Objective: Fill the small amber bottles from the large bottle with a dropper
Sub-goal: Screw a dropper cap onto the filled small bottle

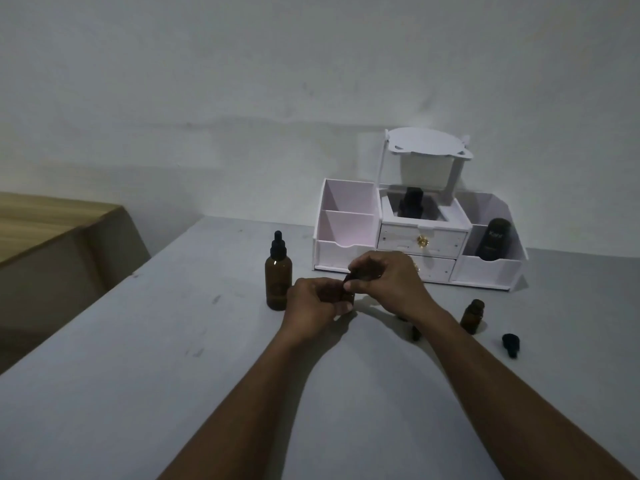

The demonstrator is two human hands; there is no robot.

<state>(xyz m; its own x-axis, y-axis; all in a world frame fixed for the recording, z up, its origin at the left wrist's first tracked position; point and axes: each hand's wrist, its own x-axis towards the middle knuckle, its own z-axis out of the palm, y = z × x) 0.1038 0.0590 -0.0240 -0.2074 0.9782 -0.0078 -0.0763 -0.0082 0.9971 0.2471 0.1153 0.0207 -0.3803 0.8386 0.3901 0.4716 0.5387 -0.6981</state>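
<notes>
The large amber bottle (276,282) stands upright on the grey table with its black dropper cap on, just left of my hands. My left hand (313,306) is wrapped around a small amber bottle (347,296), mostly hidden by my fingers. My right hand (384,278) pinches that bottle's dark cap from above. A second small amber bottle (472,317) stands uncapped to the right. A loose black dropper cap (509,344) lies beside it. Another small dark item (415,333) peeks out from behind my right forearm.
A white desk organiser (419,237) with drawers stands at the table's back, holding a dark bottle (491,239) on the right and a black-capped bottle (410,202) in its middle. A wooden surface (52,230) lies off the table's left edge.
</notes>
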